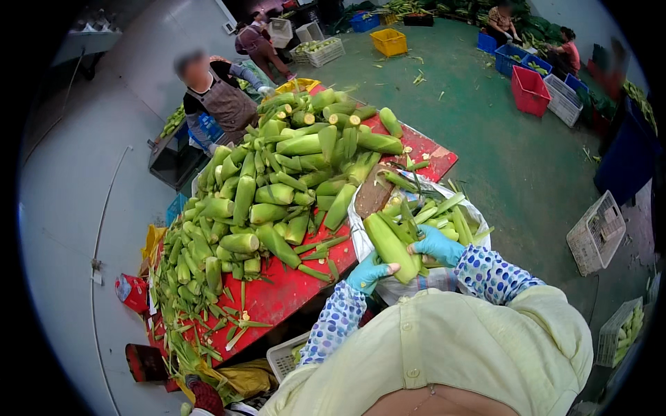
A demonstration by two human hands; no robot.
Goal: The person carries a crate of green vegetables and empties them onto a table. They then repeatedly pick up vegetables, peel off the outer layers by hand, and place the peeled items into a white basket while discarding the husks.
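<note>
Holding a large, plump green corn ear in its husk (390,243) aslant, lower end toward the body, over a white woven plastic sack (359,232) at the near edge of a red flat-topped desk (277,305). Left grip clamped on lower part of ear: left hand in a teal glove (368,273), with thumb across the front. Touching ear's right side with right hand in a teal glove (442,246), fingers bent; impossible to tell right grip, on a loose husk leaf or just against the ear. Wearing white sleeves with blue and purple dots (336,322). Note long pale green husk strips (454,225) in sack, behind and right of ear; brown block (374,191) by sack's far-left rim. Big heap of green unhusked corn ears (277,194) over most of desk, some pale cut ends showing; loose green leaf scraps (239,324) nearer, at left. Across the heap, a person in a grey-brown apron (232,107). On green floor (444,118), well apart: yellow plastic crate (392,45), red plastic crate (531,104), white slatted plastic crate (586,246) at right.
</note>
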